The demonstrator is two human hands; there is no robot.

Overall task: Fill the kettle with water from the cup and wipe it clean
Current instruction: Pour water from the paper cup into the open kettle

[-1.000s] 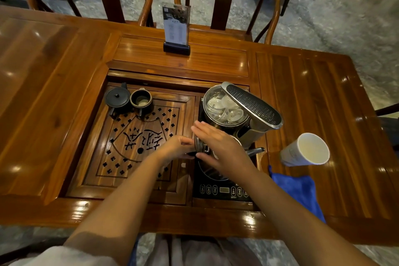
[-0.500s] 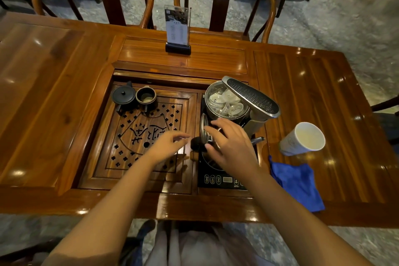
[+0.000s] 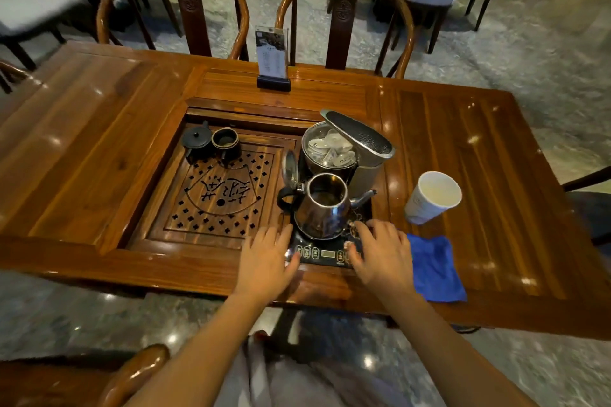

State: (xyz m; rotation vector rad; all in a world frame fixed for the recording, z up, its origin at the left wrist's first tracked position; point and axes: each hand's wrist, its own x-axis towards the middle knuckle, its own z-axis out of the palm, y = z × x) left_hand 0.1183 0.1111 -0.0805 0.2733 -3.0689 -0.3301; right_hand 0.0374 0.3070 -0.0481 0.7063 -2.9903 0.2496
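Observation:
A steel kettle [image 3: 322, 208] stands on the black induction plate [image 3: 322, 254], its hinged lid [image 3: 290, 166] swung up on the left and its spout pointing right. A white paper cup [image 3: 429, 200] with water in it stands on the table right of the kettle. A blue cloth [image 3: 434, 269] lies flat in front of the cup. My left hand [image 3: 266, 261] hovers open at the plate's front left corner. My right hand [image 3: 382, 253] spreads open over the plate's front right, just left of the cloth. Neither hand holds anything.
Behind the kettle stands a steel sterilizer pot [image 3: 330, 150] holding small cups, under a dark slanted cover [image 3: 358, 134]. A carved wooden tea tray [image 3: 211, 205] carries a dark teapot [image 3: 197, 142] and pitcher [image 3: 226, 142]. A card stand [image 3: 272, 59] and two wooden chairs [image 3: 344, 10] sit beyond.
Both hands have let go of the kettle and drawn back toward me. The lid now stands up, showing the kettle's open mouth. The camera has pulled back and tilted up.

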